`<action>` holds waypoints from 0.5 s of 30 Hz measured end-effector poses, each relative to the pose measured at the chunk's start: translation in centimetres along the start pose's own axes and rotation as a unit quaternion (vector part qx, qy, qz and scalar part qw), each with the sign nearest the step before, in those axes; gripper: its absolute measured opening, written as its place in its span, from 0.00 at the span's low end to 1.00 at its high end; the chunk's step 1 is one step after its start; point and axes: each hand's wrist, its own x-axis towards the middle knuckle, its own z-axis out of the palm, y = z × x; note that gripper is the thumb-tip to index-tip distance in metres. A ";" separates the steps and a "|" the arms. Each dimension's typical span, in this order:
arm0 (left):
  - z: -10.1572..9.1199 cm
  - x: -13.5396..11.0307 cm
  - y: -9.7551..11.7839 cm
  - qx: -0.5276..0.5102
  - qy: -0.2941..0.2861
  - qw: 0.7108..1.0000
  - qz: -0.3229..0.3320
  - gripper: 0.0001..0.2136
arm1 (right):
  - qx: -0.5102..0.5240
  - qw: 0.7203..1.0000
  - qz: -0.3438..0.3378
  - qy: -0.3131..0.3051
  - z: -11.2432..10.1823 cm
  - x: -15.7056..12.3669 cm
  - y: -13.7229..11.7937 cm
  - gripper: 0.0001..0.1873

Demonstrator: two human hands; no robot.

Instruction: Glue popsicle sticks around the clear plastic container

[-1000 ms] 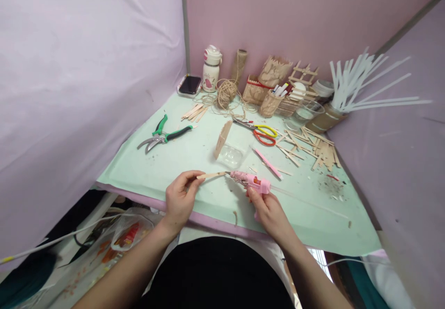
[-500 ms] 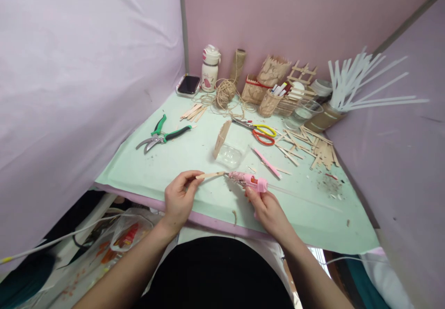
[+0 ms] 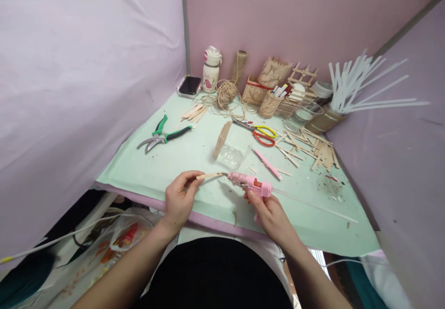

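Observation:
My left hand (image 3: 181,197) pinches one end of a wooden craft stick (image 3: 211,176) between thumb and fingers, above the table's front part. My right hand (image 3: 269,211) is wrapped round the grip of a pink hot glue gun (image 3: 248,183). The gun's nozzle points left and meets or nearly touches the stick's far end. A long clear glue stick (image 3: 314,204) juts out of the gun's back to the right. Just beyond the hands, a clear plastic box (image 3: 230,155) has a panel of craft sticks (image 3: 223,138) standing tilted at its left side.
Green-handled pruning shears (image 3: 162,135) lie at left. Scissors (image 3: 263,133), a pink pen (image 3: 267,164) and scattered craft sticks (image 3: 321,154) lie at right. Along the back stand a bottle (image 3: 210,72), a twine ball (image 3: 225,93), a phone (image 3: 190,85) and a holder of white glue sticks (image 3: 323,118).
The glue gun has shifted slightly right and tilted a little, its nozzle moving along the craft stick. More of the glue stick shows behind it. My left hand has hardly moved.

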 end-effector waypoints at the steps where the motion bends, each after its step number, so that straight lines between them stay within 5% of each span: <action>1: 0.0 0.0 0.0 -0.001 0.000 1.000 0.000 0.07 | 0.004 1.000 -0.006 -0.014 0.1 -0.1 -0.1 0.26; 15: 0.0 0.0 -0.1 -0.015 -0.003 1.000 0.005 0.07 | 0.023 0.997 -0.047 -0.055 1.8 0.0 -0.8 0.25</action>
